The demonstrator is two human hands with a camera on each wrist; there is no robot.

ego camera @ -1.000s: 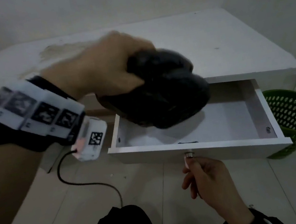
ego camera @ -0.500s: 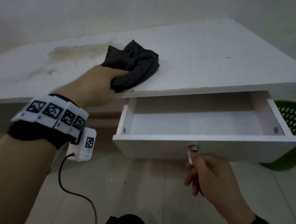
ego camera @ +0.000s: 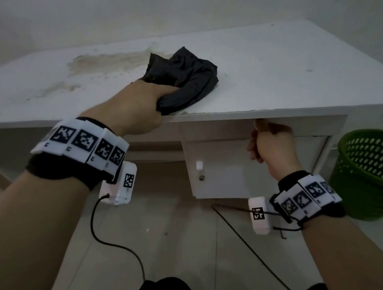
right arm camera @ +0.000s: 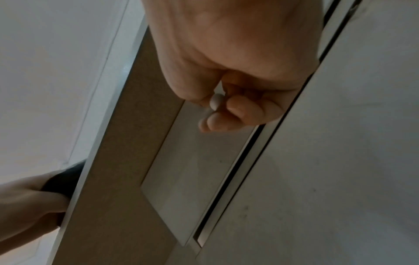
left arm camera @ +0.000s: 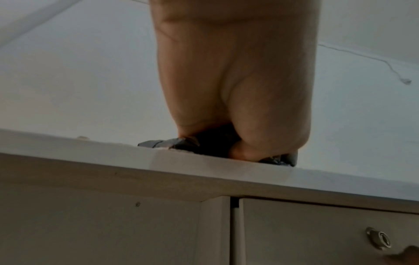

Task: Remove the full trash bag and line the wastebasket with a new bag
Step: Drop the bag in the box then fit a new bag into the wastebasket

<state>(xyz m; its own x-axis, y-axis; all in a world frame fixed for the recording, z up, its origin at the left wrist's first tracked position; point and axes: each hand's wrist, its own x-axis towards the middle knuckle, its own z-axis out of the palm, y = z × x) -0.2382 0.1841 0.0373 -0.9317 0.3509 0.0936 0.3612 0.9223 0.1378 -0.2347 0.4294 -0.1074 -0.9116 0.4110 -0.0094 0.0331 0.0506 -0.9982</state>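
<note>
Black wristbands (ego camera: 64,170) carry white tag-marked blocks, camera units (ego camera: 120,186), black cables (ego camera: 114,234)

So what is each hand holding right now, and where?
The left hand grips the crumpled black bag by its near end on the desk. The right hand pinches the small drawer knob.

Inventory, head view:
- One crumpled black plastic bag (ego camera: 185,80), centre of frame.
- One white desk (ego camera: 275,76), across the middle.
- One green perforated plastic wastebasket (ego camera: 380,170), right edge.
- Two bare hands: left (ego camera: 134,108), right (ego camera: 273,144).
- Two marker-covered white wristbands (ego camera: 84,141), lower half.
</note>
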